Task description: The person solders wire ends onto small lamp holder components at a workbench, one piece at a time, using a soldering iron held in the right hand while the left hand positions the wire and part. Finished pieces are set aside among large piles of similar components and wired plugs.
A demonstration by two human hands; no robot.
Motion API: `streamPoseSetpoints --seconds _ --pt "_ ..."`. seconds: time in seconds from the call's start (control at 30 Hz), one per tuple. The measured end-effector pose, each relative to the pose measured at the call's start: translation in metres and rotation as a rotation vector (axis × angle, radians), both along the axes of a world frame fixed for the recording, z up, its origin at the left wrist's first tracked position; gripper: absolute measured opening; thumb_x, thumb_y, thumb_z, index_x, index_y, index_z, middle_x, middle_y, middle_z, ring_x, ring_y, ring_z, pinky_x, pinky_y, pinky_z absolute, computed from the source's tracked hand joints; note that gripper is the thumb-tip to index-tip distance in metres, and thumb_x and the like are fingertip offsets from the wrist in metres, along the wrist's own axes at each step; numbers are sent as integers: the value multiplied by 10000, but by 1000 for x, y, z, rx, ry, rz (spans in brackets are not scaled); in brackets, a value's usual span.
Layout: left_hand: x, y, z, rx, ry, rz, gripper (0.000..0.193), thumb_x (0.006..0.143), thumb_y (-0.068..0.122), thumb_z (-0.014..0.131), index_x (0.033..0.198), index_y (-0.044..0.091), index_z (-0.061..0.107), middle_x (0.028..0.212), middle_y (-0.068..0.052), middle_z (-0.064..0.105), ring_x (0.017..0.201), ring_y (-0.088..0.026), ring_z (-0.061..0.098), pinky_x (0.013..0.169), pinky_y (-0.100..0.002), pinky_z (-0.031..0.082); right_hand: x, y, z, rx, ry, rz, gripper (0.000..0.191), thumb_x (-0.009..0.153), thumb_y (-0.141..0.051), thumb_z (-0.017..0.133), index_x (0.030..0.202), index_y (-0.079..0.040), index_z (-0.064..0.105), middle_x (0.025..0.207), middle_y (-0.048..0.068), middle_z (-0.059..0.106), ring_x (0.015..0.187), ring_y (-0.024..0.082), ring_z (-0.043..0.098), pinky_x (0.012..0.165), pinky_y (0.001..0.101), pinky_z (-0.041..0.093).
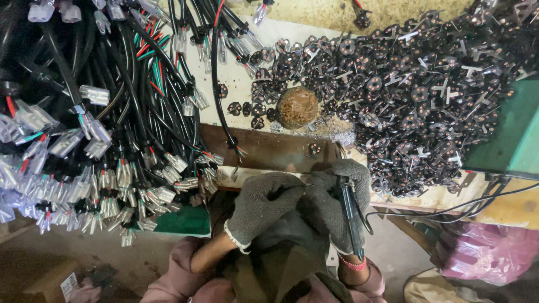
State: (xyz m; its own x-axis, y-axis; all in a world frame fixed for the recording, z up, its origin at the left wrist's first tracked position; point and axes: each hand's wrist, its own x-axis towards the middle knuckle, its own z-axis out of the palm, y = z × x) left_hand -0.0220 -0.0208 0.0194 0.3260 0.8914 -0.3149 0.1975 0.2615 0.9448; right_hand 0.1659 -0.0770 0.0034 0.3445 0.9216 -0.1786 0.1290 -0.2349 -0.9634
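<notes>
Both my hands wear grey knit gloves and meet just below the bench edge. My right hand [331,202] grips a dark pen-shaped tool [351,216] with a black cord running off to the right. My left hand [261,205] pinches something small against the tool's tip; the piece itself is hidden by the fingers. A large heap of small black round parts with copper pins [415,84] covers the bench above my right hand. One loose black part [314,148] lies on the brown metal plate [264,148] just above my hands.
A thick bundle of black cables with coloured wires and clear plastic connectors [101,129] hangs over the left side. A brown ball-shaped lump [297,106] sits mid-bench beside grey filings. A green surface [505,134] is at the right, a pink plastic bag [488,252] below it.
</notes>
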Motion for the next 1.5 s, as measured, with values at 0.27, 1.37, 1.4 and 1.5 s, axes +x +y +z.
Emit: streamPoseSetpoints --seconds 0.27,1.37,1.4,1.5 --pt "4 37 26 172 267 -111 146 803 144 796 915 72 734 846 -132 717 757 -317 714 651 -395 547 6 21 -2 -99 -476 22 427 727 45 890 1042 -53 618 1000 131 691 928 217 682 833 372 550" --pt "3 44 -17 307 332 -223 91 933 207 686 944 122 658 797 -125 690 730 -348 701 598 -460 531 17 28 0 337 -441 264 283 906 -236 695 1077 -21 629 967 117 694 849 265 688 776 352 548" --pt "5 44 -16 324 340 -236 93 950 203 681 936 117 651 792 -130 681 725 -348 695 592 -459 527 24 17 -2 284 -465 274 248 908 -233 634 1052 -32 658 958 112 705 843 265 697 765 340 548" --pt "10 42 -18 516 314 -154 72 968 178 669 941 124 630 795 -126 656 734 -338 684 621 -446 533 32 -9 -18 266 -603 289 252 880 -224 627 1045 -46 693 979 116 722 881 293 709 795 372 551"
